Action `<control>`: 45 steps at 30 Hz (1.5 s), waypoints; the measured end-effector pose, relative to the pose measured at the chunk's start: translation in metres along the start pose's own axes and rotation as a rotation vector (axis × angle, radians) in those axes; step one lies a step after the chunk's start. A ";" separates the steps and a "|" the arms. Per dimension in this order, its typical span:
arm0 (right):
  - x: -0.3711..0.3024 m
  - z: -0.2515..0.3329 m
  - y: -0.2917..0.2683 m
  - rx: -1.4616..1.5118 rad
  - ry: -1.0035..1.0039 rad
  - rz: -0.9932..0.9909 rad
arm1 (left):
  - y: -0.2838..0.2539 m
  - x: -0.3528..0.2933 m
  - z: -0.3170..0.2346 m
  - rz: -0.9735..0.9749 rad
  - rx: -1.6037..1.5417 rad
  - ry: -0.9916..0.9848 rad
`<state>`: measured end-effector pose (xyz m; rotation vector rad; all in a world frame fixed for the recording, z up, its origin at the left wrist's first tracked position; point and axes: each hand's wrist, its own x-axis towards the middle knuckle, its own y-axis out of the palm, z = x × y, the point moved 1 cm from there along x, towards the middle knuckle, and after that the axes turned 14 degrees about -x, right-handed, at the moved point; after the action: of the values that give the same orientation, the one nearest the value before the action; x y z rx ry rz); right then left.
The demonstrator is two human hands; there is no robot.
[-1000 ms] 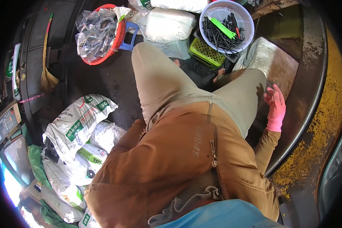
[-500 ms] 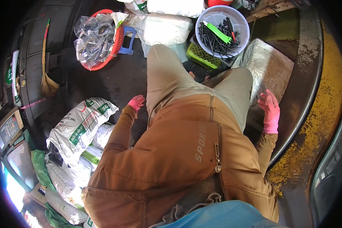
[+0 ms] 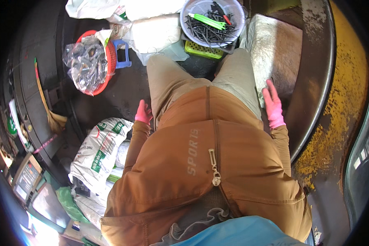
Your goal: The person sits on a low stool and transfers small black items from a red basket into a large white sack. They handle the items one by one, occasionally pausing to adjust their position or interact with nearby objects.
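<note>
My left hand (image 3: 143,113), in a pink glove, hangs beside my left thigh with nothing in it; its fingers are loosely bent and apart. Past my right thigh, my right hand (image 3: 273,105), gloved alike, holds nothing and has its fingers stretched out. Nearest to it lies a worn silvery-white slab or wrapped board (image 3: 274,53). Beyond my knees stands a white mesh basket (image 3: 184,28) of thin black sticks or strips, with a bright green piece (image 3: 209,22) and a small red one on top. Below its rim shows a lime-green perforated crate (image 3: 201,49).
An orange-red basket (image 3: 111,61) with clear plastic bags stands left, beside a small blue stool (image 3: 122,55). White sacks (image 3: 100,153) lie near my left arm. A broom (image 3: 49,106) leans against dark cabinets. A curved metal edge and worn yellow surface (image 3: 320,135) run along my right.
The baskets and sacks sit differently in the picture as my head and body shift. My knees are closer together. My right hand is nearer the pale slab; both hands stay empty.
</note>
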<state>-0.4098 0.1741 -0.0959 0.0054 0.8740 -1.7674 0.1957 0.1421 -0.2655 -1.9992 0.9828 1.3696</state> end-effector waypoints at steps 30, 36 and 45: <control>0.271 0.282 0.207 -0.572 0.071 0.816 | -0.043 -0.087 -0.116 0.089 0.245 0.081; 0.236 0.330 0.344 -0.731 0.063 1.025 | -0.160 -0.128 -0.131 -0.014 -0.545 0.247; 0.212 0.409 0.543 -0.857 -0.069 1.194 | -0.260 -0.157 -0.009 -0.306 -0.938 0.148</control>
<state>0.1228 -0.2911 -0.1842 -0.0773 1.1614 -0.2314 0.3732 0.3342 -0.1112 -2.7823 0.0042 1.6831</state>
